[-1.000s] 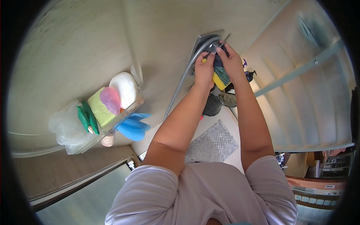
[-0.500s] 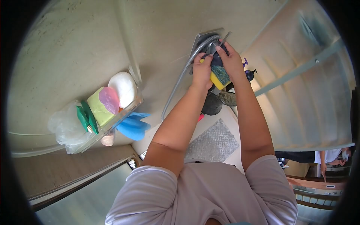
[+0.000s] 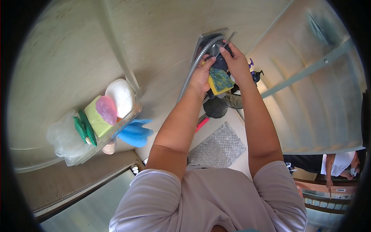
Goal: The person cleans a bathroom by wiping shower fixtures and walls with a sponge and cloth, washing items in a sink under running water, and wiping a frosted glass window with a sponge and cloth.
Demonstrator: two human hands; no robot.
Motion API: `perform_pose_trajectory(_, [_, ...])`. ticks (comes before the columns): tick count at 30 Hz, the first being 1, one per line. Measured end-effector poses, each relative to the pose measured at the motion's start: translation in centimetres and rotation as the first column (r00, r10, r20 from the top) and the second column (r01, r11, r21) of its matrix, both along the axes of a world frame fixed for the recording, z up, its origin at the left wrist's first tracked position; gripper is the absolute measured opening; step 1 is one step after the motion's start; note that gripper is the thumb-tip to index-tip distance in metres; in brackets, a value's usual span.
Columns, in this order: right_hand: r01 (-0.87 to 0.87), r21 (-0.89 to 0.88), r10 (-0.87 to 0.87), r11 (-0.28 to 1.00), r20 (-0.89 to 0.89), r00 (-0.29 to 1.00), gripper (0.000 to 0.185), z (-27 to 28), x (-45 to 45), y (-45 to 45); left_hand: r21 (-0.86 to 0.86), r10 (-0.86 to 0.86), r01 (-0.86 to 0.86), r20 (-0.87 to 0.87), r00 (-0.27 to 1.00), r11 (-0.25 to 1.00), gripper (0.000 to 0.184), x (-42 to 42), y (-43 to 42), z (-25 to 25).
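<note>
Both hands are raised in front of a metal fixture (image 3: 204, 38) on the wall, beside a grey flexible hose (image 3: 195, 65). My left hand (image 3: 201, 75) is closed round a yellow sponge (image 3: 220, 83) with a green scouring side, which hangs below its fingers. My right hand (image 3: 235, 63) pinches a piece of the metal fitting near the lever (image 3: 230, 37); its fingertips partly hide that piece. A dark object lies between the hands, and I cannot make out what it is.
On the left, a clear shelf (image 3: 135, 112) holds a white item, a pink and green packet and plastic bags. A blue glove (image 3: 135, 132) hangs below. Pump bottles (image 3: 256, 76) stand right. A textured mat (image 3: 218, 145) lies below. Another person (image 3: 338, 164) is at the far right.
My left hand has shifted left and slightly down, away from my right hand, carrying the sponge. More of the red-handled brush below shows. The other person has come into view at the far right.
</note>
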State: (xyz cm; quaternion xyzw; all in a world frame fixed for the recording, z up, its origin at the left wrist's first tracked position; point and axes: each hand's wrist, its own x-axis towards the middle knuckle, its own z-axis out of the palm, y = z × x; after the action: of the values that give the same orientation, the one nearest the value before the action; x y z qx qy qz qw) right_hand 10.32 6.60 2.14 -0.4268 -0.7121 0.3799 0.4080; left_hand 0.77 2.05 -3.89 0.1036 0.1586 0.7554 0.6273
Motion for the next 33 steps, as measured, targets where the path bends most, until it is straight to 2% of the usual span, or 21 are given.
perform_pose_trajectory(3, [0.006, -0.019, -0.005, 1.000, 0.054, 0.999, 0.037, 0.6, -0.1, -0.5, -0.057, -0.008, 0.006, -0.039, 0.999, 0.998, 0.022, -0.1, -0.3, 1.3])
perform_pose_trajectory(6, [-0.016, 0.015, 0.016, 1.000, -0.001, 1.000, 0.037, 0.4, -0.1, -0.5, -0.044, 0.003, -0.004, -0.012, 1.000, 0.999, 0.020, 0.1, 0.1, 1.3])
perform_pose_trajectory(9, [-0.031, -0.016, 0.030, 0.999, -0.060, 0.998, 0.042, 0.4, -0.1, -0.5, -0.082, 0.009, -0.017, -0.096, 0.995, 0.997, 0.021, -0.1, -0.2, 1.1])
perform_pose_trajectory(12, [-0.008, -0.021, 0.008, 1.000, -0.020, 1.000, 0.041, 0.0, -0.1, 0.0, -0.108, 0.013, -0.016, -0.032, 0.999, 0.994, 0.022, 0.0, -0.2, 1.4])
perform_pose_trajectory(15, [-0.008, 0.047, 0.007, 0.999, 0.025, 1.000, 0.042, 0.3, 0.0, -0.3, -0.027, 0.021, -0.021, -0.014, 1.000, 0.999, 0.022, 0.2, 0.5, 1.3])
perform_pose_trajectory(18, [-0.018, -0.007, 0.018, 1.000, -0.032, 0.999, 0.042, 0.0, 0.0, -0.1, -0.042, 0.045, -0.047, -0.051, 0.998, 0.998, 0.022, 0.2, 0.6, 0.9])
perform_pose_trajectory(21, [0.001, -0.014, -0.001, 1.000, -0.016, 1.000, 0.042, -0.1, 0.0, 0.1, -0.092, 0.013, -0.015, -0.024, 1.000, 0.996, 0.023, 0.2, 0.1, 0.6])
perform_pose_trajectory(24, [0.018, 0.020, -0.019, 1.000, 0.034, 0.999, 0.042, 0.0, 0.0, 0.0, -0.037, 0.026, -0.029, -0.065, 0.998, 0.999, 0.023, 0.2, 0.4, 1.3])
perform_pose_trajectory(27, [-0.025, -0.047, 0.022, 0.999, -0.050, 0.998, 0.042, 0.3, -0.1, -0.5, -0.086, 0.036, -0.039, -0.046, 0.998, 0.996, 0.021, 0.3, -0.1, 1.9])
perform_pose_trajectory(30, [-0.006, 0.005, 0.006, 1.000, -0.041, 0.999, 0.041, -0.1, -0.1, -0.1, -0.173, 0.088, -0.101, -0.082, 0.993, 0.980, 0.023, 0.5, -0.5, 2.0])
perform_pose_trajectory(33, [0.004, 0.000, -0.004, 1.000, -0.015, 1.000, 0.041, 0.1, -0.2, -0.4, -0.110, 0.061, -0.068, -0.063, 0.996, 0.992, 0.027, 0.4, -0.1, 2.1])
